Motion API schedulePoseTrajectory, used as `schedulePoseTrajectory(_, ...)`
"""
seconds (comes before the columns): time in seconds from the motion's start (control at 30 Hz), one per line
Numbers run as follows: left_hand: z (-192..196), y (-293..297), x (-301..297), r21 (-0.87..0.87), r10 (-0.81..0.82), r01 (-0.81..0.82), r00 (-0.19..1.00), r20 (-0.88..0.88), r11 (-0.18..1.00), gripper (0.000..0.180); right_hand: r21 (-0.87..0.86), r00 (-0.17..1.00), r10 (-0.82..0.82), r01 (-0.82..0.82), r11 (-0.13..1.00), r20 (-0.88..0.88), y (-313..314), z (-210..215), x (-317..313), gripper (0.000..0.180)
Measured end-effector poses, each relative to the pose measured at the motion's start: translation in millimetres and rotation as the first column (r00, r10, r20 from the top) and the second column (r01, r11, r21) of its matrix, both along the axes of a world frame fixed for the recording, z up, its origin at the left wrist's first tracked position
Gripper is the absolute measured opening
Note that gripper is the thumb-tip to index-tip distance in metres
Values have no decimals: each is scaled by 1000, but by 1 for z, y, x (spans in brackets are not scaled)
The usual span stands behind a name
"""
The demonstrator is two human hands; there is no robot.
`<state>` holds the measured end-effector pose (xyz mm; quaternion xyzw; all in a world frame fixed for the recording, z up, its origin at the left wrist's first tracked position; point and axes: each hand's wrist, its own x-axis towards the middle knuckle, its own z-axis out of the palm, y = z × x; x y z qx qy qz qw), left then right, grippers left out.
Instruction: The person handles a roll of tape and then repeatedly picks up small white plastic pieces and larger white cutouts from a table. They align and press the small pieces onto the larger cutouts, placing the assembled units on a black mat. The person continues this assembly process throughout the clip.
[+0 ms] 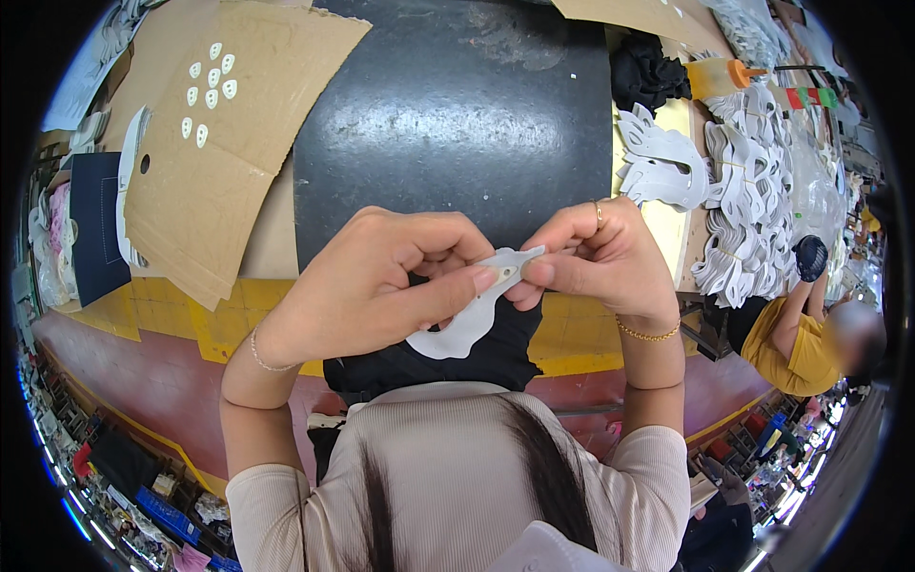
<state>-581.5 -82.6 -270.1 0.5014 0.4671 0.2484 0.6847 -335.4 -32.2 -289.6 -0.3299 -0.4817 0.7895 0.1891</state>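
Both my hands hold one thin white cut-out piece point(464, 326) in front of my chest. My left hand point(381, 281) pinches its upper end between thumb and forefinger. My right hand point(596, 257), with a ring and a gold bracelet, grips the same narrow tip from the right. The wider curved lower part of the piece hangs below my fingers, over a black fabric point(491, 357). Beyond my hands lies a dark grey mat point(453, 114) on the table.
A folded cardboard sheet point(214, 143) with several small white oval pieces point(210, 91) lies at the left. Stacks of white cut-out shapes point(743, 191) fill the right side, beside a bottle with an orange cap point(721, 76). A person in a yellow shirt point(796, 343) is at the right.
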Motion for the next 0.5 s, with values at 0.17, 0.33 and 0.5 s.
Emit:
schedulePoseTrajectory(0.17,-2,1,2,12,-3,3,1000,1,1000,18,-42,1000,0,0,999,2,-1,1,-1,7)
schedulePoseTrajectory(0.33,-3,1,4,9,-8,8,1000,-4,1000,13,-36,997,-14,17,999,77,-8,2,-1,9)
schedulePoseTrajectory(0.5,-16,-14,10,54,159,-168,977,139,984,14,-34,995,-99,99,995,-12,-14,-2,-6,8)
